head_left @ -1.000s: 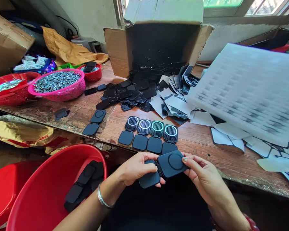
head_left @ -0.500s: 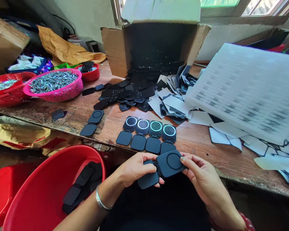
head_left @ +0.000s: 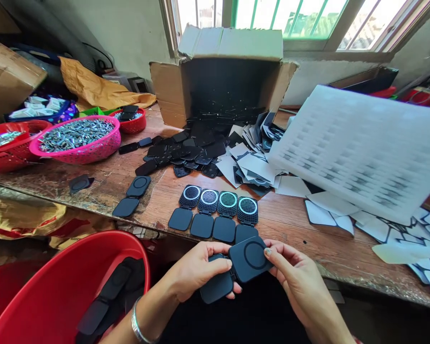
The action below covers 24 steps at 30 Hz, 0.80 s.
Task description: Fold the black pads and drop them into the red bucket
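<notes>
Both hands hold one black hinged two-panel piece in front of the table edge. My left hand grips its plain panel, thumb on top. My right hand pinches the right edge of the panel with the ring mark. Just beyond, several similar pieces stand in a row, their upper panels showing mesh and pale rings, their lower panels plain black. Another hinged piece lies opened out to the left of the row.
A pile of black pieces spills from a cardboard box. White cards and a white foam block lie right. A pink basket of metal parts stands left. A red tub holds black pieces below.
The view has tilted up slightly, so the table and hands appear lower and more window shows. The grip on the hinged piece looks the same.
</notes>
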Available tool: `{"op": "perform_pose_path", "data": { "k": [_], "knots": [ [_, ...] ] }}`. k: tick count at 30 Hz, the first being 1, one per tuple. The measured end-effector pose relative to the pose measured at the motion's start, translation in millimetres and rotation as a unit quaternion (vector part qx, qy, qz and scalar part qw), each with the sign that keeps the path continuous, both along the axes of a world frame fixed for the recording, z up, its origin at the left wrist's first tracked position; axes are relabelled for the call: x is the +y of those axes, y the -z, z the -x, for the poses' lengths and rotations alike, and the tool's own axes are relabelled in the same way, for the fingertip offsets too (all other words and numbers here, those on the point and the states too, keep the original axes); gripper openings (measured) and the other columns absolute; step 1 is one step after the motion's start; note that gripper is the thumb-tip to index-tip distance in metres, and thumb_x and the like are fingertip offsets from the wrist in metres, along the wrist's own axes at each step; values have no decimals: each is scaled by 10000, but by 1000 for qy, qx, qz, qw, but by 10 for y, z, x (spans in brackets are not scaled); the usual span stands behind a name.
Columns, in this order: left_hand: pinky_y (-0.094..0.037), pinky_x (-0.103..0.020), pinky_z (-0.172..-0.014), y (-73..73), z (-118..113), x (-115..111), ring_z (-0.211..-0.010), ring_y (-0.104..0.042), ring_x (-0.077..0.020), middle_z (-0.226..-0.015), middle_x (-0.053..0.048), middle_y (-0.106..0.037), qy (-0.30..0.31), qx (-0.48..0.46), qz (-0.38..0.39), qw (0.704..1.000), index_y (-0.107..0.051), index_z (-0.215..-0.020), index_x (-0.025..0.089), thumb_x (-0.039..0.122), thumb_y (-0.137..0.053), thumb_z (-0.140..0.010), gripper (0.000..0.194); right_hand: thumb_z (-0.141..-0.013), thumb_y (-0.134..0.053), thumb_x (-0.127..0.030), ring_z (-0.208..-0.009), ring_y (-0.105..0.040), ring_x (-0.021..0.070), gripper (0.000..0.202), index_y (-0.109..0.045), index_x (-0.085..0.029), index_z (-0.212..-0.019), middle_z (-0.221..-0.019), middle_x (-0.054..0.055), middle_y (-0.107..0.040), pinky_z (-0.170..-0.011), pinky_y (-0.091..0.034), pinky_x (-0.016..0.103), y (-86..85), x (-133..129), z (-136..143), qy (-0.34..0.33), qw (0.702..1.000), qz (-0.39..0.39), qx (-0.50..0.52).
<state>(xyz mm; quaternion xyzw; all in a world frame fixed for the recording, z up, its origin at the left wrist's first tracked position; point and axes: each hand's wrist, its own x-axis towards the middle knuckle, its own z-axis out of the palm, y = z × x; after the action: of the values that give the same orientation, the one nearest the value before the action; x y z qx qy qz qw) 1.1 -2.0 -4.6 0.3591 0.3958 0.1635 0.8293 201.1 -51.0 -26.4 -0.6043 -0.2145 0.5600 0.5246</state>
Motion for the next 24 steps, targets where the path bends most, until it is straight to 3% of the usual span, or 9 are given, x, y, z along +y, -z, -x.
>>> {"op": "perform_pose_path", "data": {
  "k": [5, 24],
  "knots": [
    [-566, -236, -564, 21, -21, -29, -624, -706, -171, -760, -93, -711, -14, 12, -6, 1000, -648, -1020, 105, 451, -735, -739, 454, -600, -850, -482, -873, -581, 219, 390, -614, -172, -573, -1037, 82, -644, -674, -506, 284, 20, -40, -11, -6, 999, -20, -33],
    [-573, -249, -580, -88, -39, -107, -643, -712, -176, -765, -62, -705, -29, 67, -56, 996, -660, -1029, 124, 376, -689, -770, 362, -673, -816, -470, -956, -596, 235, 355, -623, -180, -600, -1020, 72, -653, -800, -481, 309, 51, -104, 8, 2, 993, -69, -94]
  ]
}}
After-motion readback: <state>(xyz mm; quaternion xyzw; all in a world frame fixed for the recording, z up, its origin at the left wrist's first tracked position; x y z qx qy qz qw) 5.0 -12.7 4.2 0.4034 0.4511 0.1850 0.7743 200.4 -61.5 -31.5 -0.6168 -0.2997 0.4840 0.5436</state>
